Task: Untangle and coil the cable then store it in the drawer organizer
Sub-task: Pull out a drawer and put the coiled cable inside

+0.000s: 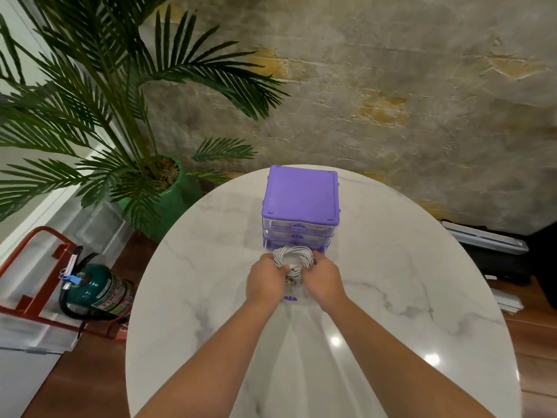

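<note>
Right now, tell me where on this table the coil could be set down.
Bare marble table lies right of the purple drawer organizer, left of it toward the table edge, and near the person, between the forearms. It is crowded only in front of the organizer, where both hands hold the white cable coil.

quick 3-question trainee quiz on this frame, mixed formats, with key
1. True or false: the white cable is already coiled.
2. Which hand grips the coil? A) left hand only B) right hand only C) both
3. Fill in: the purple drawer organizer stands on the ____ table.

Key: 1 true; 2 C; 3 marble-look (white round) table.
</note>
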